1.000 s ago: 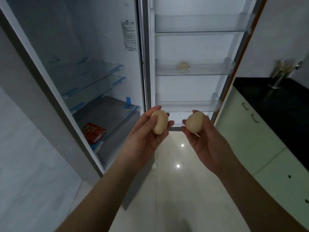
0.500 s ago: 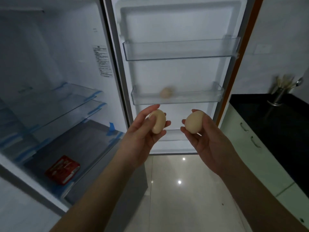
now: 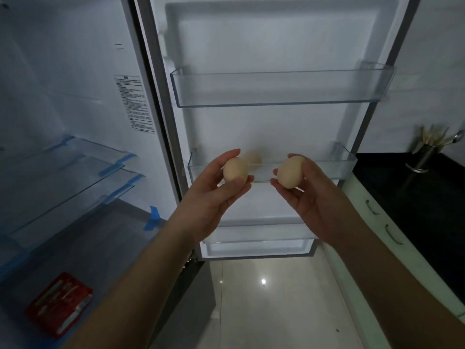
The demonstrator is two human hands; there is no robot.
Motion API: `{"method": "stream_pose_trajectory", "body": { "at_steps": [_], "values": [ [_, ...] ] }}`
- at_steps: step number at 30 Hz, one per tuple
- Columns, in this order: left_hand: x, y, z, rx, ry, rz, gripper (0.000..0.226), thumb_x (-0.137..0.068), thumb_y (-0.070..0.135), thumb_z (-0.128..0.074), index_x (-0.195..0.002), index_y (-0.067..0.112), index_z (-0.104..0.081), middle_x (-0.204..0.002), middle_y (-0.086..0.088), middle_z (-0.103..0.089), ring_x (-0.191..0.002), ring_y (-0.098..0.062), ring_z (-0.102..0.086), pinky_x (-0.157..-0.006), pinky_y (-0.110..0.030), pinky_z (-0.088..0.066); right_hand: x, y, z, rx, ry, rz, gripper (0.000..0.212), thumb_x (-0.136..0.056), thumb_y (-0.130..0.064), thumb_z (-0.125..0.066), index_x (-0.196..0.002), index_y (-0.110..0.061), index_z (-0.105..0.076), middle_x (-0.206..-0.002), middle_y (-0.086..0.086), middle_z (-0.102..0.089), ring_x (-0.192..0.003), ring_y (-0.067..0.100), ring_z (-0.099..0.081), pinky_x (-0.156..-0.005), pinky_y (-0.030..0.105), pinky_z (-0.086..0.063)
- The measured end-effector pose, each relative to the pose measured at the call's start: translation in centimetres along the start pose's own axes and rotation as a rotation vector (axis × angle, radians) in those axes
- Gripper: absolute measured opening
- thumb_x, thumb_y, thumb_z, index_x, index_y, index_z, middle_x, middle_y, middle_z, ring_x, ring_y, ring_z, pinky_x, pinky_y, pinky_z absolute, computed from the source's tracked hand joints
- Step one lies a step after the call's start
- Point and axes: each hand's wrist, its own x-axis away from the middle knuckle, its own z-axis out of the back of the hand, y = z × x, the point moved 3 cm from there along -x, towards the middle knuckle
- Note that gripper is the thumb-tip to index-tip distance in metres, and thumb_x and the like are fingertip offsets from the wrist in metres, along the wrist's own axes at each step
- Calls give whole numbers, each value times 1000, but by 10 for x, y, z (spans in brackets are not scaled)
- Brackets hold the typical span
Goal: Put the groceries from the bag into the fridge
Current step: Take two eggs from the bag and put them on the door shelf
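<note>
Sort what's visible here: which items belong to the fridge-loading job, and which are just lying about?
Job:
- egg in left hand
- egg in right hand
- third egg in middle door bin
- red packet on fridge floor

Lying about:
- utensil holder on black counter
- cabinet handles

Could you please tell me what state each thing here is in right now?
Fridge door: open.
Left hand: holds an egg.
Right hand: holds another egg.
Third egg: lying in the middle door shelf.
Top door shelf: nothing visible in it.
Red packet: lying flat inside the fridge.
</note>
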Motion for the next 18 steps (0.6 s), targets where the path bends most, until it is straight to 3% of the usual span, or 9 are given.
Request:
{"method": "stream_pose_trajectory", "body": {
  "at_steps": [7, 12, 16, 18],
  "values": [
    [-65, 3, 21, -28, -89, 19, 51, -88, 10, -65, -136, 20, -53, -136, -13, -52, -113, -27, -66, -97, -32, -52, -49, -19, -4, 443, -10, 127, 28, -88, -29, -55, -112, -18, -64, -126, 28, -52, -110, 35, -62, -88, 31, -53],
    [-100, 3, 27, -331, -158, -35, 55, -83, 28, -72, -134, 34, -53, -135, 2, -54, -108, -20, -69, -101, -43, -50, -71, -30, 7, 685, 8, 196, 32, -88, -33, -56, -117, -20, -61, -117, 12, -62, -104, 30, -66, -87, 30, -53],
    [-122, 4, 25, -620, -136, -102, 53, -90, 23, -69, -138, 32, -48, -134, 5, -50, -101, -14, -67, -76, -18, -55, -90, -36, 21, 844, -29, 198, 30, -88, -31, -59, -117, -23, -62, -115, 9, -63, -103, 26, -66, -87, 33, -54],
    [-135, 2, 24, -762, -146, -159, 54, -90, 22, -69, -139, 31, -47, -131, 7, -46, -103, -13, -64, -75, -16, -55, -102, -41, 29, 940, -43, 190, 30, -86, -33, -62, -116, -25, -63, -113, 1, -65, -102, 20, -66, -87, 32, -54]
  ]
}}
